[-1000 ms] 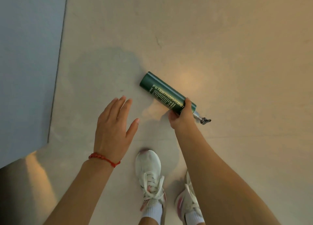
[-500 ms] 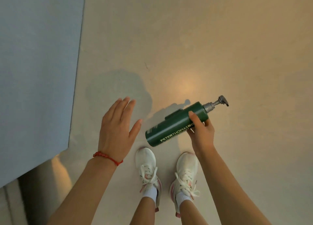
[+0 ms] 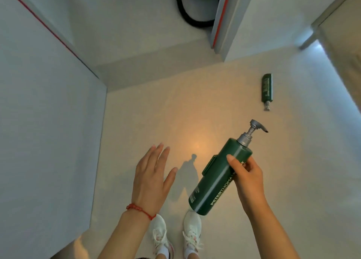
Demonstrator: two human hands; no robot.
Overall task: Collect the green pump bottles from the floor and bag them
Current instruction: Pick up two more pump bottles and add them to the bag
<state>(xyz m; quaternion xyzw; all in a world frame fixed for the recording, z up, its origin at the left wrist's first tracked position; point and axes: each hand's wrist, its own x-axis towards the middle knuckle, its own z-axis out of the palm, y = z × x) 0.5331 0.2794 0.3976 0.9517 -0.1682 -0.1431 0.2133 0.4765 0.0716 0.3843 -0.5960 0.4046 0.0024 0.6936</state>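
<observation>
The held bottle is now lifted clear of the floor, where a second ago it lay under the right hand. The right hand grips it around the upper body, thumb across the front. Its long axis runs diagonally, base low near the shoes, pump head pointing up and to the right. The left hand hovers beside it, fingers straight and spread, holding nothing. One pickup is judged complete. A second bottle lies flat on the floor well ahead to the right, pump toward the person. No bag is in view.
</observation>
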